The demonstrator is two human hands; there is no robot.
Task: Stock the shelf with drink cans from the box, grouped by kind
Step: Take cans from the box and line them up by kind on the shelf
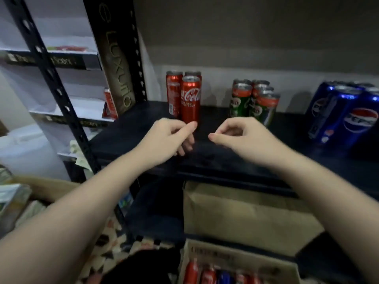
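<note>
Both hands hover empty over the front of the dark shelf (215, 152), each grip released with the fingers loosely curled and nothing between them. The left hand (170, 138) sits just in front of the red Coca-Cola cans (189, 99); its thumb tip lies at the foot of the front can, though whether it touches is hard to tell. The right hand (242, 136) is beside it, near the green cans (254, 101) but apart from them, with its forefinger pointing toward the left hand. The three kinds stand in separate clusters along the back of the shelf: red at the left, green in the middle, and blue Pepsi cans (346, 113) at the right, well apart from either hand. Below the shelf, at the bottom edge of the view, an open cardboard box (235, 261) holds more cans lying down, red ones and at least one blue. A closed brown carton (246, 214) sits on the level beneath the shelf.
</note>
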